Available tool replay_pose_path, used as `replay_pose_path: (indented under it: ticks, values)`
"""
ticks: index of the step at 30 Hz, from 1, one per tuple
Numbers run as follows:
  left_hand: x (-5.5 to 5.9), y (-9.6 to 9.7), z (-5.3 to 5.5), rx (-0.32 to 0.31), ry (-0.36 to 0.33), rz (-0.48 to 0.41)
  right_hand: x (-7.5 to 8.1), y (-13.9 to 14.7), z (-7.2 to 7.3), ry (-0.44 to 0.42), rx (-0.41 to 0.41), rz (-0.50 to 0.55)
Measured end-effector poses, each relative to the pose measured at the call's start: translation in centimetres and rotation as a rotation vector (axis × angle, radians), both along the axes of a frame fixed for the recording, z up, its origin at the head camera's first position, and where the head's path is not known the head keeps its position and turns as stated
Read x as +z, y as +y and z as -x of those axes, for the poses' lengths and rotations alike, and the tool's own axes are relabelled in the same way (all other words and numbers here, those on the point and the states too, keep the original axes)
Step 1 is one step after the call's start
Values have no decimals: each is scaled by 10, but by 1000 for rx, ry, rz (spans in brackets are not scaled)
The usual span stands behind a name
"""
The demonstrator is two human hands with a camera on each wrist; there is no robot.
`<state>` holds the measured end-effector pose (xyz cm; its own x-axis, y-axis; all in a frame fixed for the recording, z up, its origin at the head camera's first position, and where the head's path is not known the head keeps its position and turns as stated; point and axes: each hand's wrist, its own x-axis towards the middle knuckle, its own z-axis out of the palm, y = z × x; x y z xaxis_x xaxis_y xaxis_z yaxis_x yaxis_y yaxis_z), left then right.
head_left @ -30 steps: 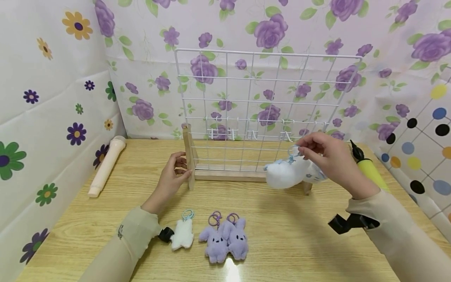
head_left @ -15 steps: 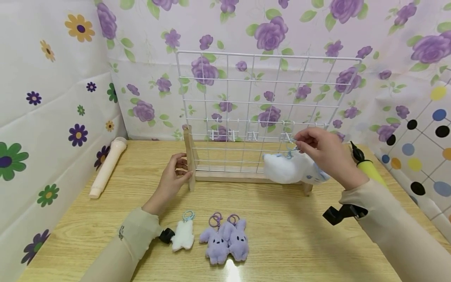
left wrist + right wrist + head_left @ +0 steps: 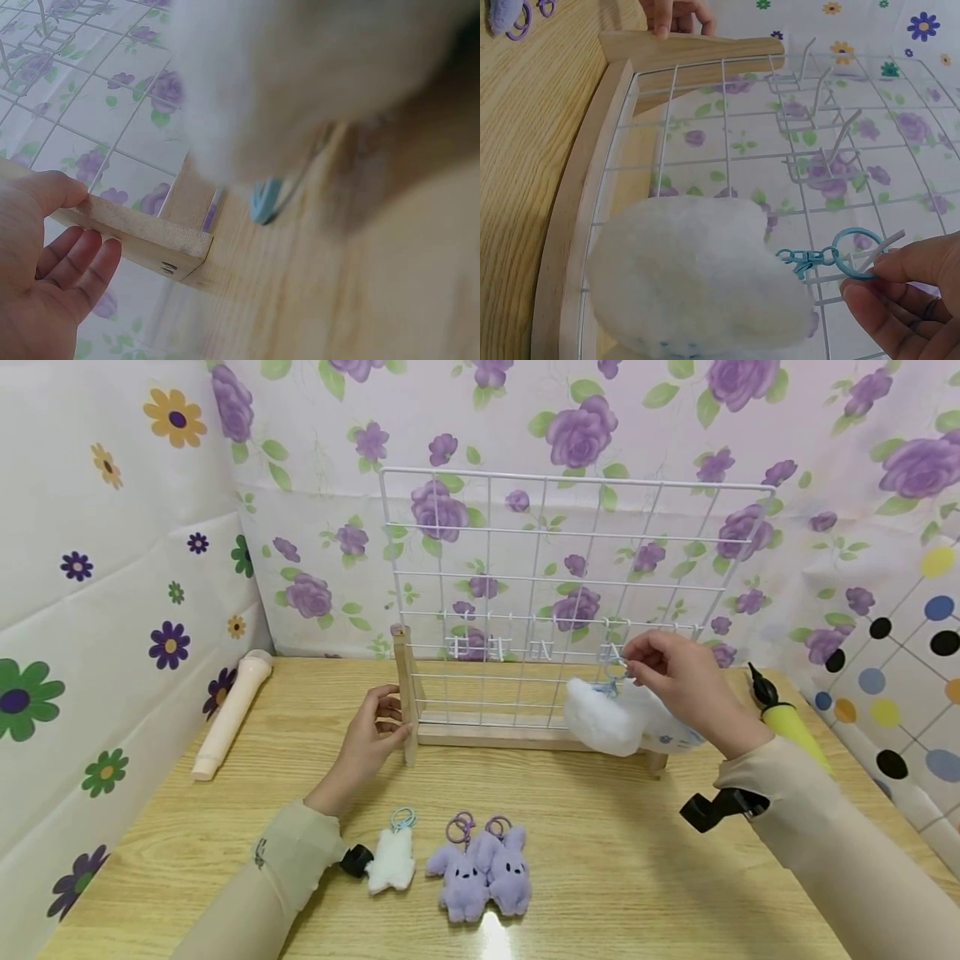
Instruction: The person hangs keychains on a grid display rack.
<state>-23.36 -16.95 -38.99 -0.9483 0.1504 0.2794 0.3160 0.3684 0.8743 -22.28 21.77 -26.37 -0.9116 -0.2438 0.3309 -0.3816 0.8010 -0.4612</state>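
My right hand [image 3: 678, 685] pinches the blue key ring [image 3: 835, 257] of a white plush keychain [image 3: 603, 718] between thumb and fingertips. In the right wrist view, the tip of a white hook [image 3: 892, 239] pokes across the ring's opening, right by my fingertips. The plush hangs sideways in front of the white wire grid [image 3: 577, 480], its blue clasp [image 3: 806, 259] leading to the ring. At the other end, my left hand [image 3: 363, 739] grips the wooden upright [image 3: 407, 693] of the grid's stand, thumb on one edge and fingers on the other.
Near the front lie a smaller white plush keychain [image 3: 392, 862] and two purple rabbit keychains [image 3: 463, 885]. Several more white hooks [image 3: 498, 649] line the grid. A pale tube [image 3: 232, 714] lies at left; a yellow-green pump with a black nozzle [image 3: 793, 731] at right.
My right hand has moved slightly left and up, bringing the plush's ring to the rightmost hook. My left hand stays on the upright.
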Motion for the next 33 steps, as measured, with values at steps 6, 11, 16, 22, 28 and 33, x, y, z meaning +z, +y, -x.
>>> replay_pose_path:
  ticks: [6, 11, 16, 22, 28, 33]
  values:
    - [-1, 0, 0, 3, -2, -2, 2, -1, 0, 0, 9, -5]
    - [0, 0, -1, 9, 2, 7, 7, -2, -5, 28, -7, -3]
    - [-6, -1, 5, 14, -9, 0, 14, -3, -15, 122, -16, 27]
    - [-24, -7, 17, 17, 8, -20, 18, -9, -26, 210, 27, 57]
    - [-27, -8, 18, 3, 33, -25, 20, -17, -38, 287, 64, 56]
    - [-25, -7, 17, 3, 40, -25, 17, -23, -49, 299, 88, 56]
